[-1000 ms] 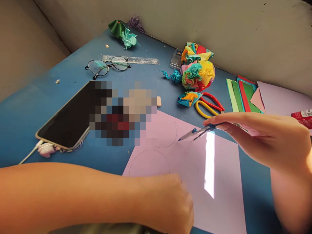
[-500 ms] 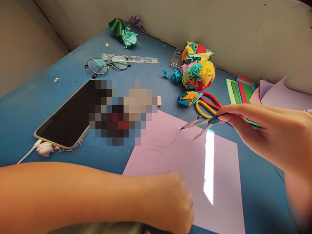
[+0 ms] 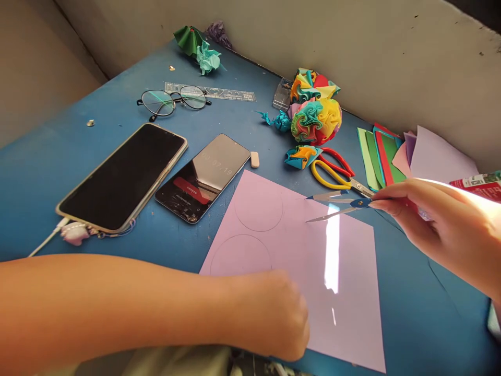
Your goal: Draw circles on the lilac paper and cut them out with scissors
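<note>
My right hand pinches the top of a drawing compass. The compass lies nearly level above a sheet of light purple paper, its legs a little apart and pointing left. Two thin circles are drawn on the left part of the sheet; my left forearm partly covers the lower one. My left hand rests closed on the sheet's lower part, knuckles up. Its fingers are tucked beneath, and anything inside them is hidden. Scissors with red and yellow handles lie just beyond the compass.
A dark phone and a second phone lie on the left, near an eraser. Glasses and a clear ruler lie farther back. Folded paper balls and coloured sheets line the wall.
My right hand has moved right with the compass, which has turned flatter. The view has shifted slightly. My left hand stays on the paper.
</note>
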`<state>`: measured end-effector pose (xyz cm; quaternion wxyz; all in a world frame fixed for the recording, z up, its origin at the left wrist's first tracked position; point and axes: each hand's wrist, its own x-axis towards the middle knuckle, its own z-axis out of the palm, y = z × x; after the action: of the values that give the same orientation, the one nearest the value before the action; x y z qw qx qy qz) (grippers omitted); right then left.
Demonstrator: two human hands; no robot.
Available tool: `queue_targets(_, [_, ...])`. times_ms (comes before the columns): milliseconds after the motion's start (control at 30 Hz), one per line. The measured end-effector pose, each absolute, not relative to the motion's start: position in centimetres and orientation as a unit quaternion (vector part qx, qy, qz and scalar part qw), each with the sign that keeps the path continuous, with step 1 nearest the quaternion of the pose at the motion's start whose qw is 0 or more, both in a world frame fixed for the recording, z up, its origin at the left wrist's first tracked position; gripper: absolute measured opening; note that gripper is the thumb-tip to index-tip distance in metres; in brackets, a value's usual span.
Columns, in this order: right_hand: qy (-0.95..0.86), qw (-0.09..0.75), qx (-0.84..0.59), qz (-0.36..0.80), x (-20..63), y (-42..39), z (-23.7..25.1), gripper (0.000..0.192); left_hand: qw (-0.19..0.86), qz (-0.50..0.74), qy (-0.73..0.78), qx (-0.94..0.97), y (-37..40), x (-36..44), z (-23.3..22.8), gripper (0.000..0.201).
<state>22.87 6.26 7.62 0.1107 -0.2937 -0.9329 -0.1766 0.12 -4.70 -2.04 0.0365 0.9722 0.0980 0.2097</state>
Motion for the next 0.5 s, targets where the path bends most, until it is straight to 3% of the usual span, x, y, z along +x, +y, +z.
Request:
queue_targets(233, [-0.926,0.051,-0.338,-0.158,24.2,3.1,7.7,0.012,0.037,0.195,0.08,0.977,-4.6,0.0,-2.0,0.027])
queue_targets(367, [-0.919,0.012,-0.329,-0.217,23.8,1.4,7.7,0.01,0.048,0.175,0.081,0.98,-4.6,0.1,-1.9,0.024])
queue_targets(500, [-0.917,0.002,-0.322,-0.236,22.9,-0.1,7.8,0.019,0.062,0.155,0.073,0.983,-4.6,0.2,-2.0,0.019])
